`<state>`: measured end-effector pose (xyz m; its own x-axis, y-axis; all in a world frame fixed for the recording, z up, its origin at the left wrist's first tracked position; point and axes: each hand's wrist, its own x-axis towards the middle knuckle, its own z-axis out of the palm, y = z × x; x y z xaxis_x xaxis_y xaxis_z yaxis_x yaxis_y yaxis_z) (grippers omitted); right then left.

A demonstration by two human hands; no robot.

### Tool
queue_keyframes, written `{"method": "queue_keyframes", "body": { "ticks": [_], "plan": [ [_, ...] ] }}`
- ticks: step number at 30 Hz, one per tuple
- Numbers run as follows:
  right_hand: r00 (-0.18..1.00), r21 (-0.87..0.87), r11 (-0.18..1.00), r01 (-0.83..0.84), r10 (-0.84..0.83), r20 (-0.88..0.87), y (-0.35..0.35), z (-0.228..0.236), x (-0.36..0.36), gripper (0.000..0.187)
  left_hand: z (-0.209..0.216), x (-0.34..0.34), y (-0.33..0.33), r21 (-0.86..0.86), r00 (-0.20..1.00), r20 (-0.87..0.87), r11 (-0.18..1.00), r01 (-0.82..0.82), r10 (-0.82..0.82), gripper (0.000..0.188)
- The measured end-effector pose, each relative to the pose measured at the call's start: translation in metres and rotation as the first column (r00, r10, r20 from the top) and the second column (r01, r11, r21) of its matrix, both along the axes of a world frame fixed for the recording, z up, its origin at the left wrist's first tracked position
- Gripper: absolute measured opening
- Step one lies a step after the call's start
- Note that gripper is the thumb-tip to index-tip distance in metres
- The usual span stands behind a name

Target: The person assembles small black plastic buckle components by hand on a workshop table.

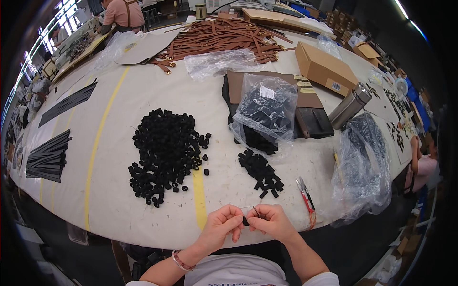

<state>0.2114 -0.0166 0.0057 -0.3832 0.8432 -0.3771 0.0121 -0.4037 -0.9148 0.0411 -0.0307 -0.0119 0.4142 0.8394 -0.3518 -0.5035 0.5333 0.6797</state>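
Observation:
At the near edge of the table my left hand [223,222] pinches a small black piece [245,221], perhaps a fabric loop, between thumb and fingers. Close beside it, my right hand [272,222] is closed with a thin dark pointed tool [255,211] showing at its fingertips; its exact kind is too small to tell. Ahead and to the left lies a large pile of small black loops [167,148]. A smaller heap of flat black tabs [260,169] lies straight ahead. Red-handled thread snips [305,195] rest to the right of my right hand.
Bundles of black strips [50,157] lie at the left. Beyond are a bag of black pieces [267,105], a steel flask [350,105], a cardboard box [324,69] and brown straps [224,38]. A plastic bag [365,167] hangs over the right edge. Other people work nearby.

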Motion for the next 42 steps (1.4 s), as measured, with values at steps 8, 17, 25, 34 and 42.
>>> {"method": "queue_keyframes", "body": {
  "ticks": [8, 17, 25, 34, 42],
  "plan": [
    [0.953, 0.478, 0.878, -0.013, -0.134, 0.272, -0.005, -0.001, -0.01, 0.007, -0.001, 0.009, -0.004, 0.124, 0.988, -0.135, 0.991, -0.058, 0.075, 0.008],
    [0.922, 0.728, 0.684, -0.049, -0.249, 0.297, -0.006, -0.007, -0.02, 0.01, 0.001, 0.005, -0.01, 0.702, 0.674, -0.586, 0.697, 0.145, 0.45, 0.007],
    [0.876, 0.925, 0.265, -0.273, -0.329, 0.353, -0.005, -0.014, -0.017, 0.017, 0.006, -0.001, -0.001, -0.045, 0.998, -0.064, 0.999, -0.03, 0.027, 0.005],
    [1.0, 0.215, 0.976, 0.018, -0.017, -0.006, 0.0, -0.004, -0.01, 0.011, 0.007, -0.011, -0.004, -0.018, 0.997, -0.019, 0.997, 0.081, -0.081, 0.005],
    [0.959, -0.161, 0.969, -0.19, 0.148, -0.241, 0.007, -0.005, -0.003, 0.011, 0.013, -0.017, -0.001, 0.148, 0.952, -0.276, 0.972, 0.181, -0.135, 0.004]
  ]
}}
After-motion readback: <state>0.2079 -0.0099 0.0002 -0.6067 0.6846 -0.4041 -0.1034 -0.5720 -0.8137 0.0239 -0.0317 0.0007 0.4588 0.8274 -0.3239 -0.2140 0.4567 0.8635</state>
